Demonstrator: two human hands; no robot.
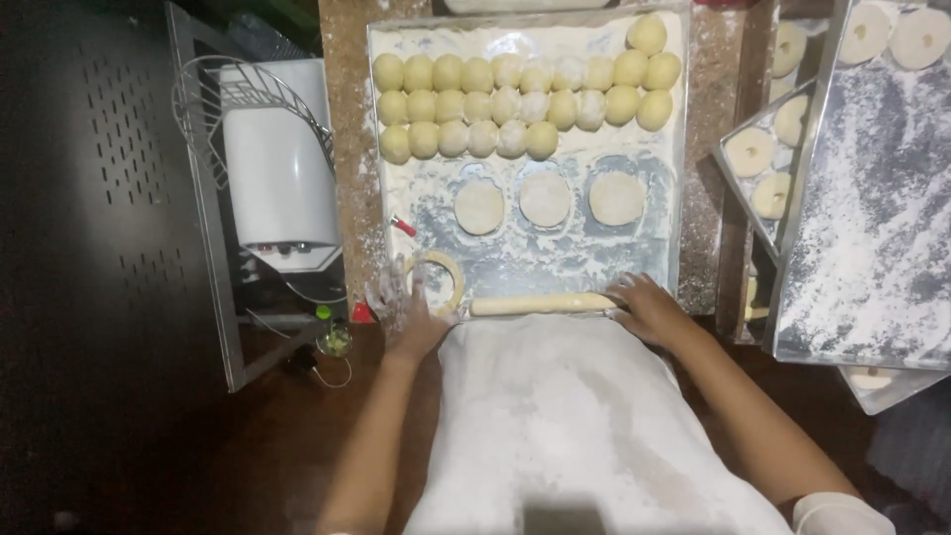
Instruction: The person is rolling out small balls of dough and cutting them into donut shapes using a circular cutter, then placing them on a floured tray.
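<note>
A floured metal tray [634, 253] lies before me. At its far end sit rows of several dough balls [510, 104]; three flattened dough discs [545, 198] lie below them. A wooden rolling pin [540, 304] rests along the tray's near edge. My right hand [646, 307] lies on the pin's right end, fingers curled over it. My left hand [411, 315], dusted with flour, rests flat beside a round ring cutter [441, 280] at the tray's near left corner, fingers apart. My white floured apron [565, 426] fills the foreground.
A white machine with a wire guard [267, 149] stands to the left on a metal stand. On the right are floured metal trays [872, 228] holding ring-shaped dough pieces [750, 151]. A small red object [403, 227] lies at the tray's left edge.
</note>
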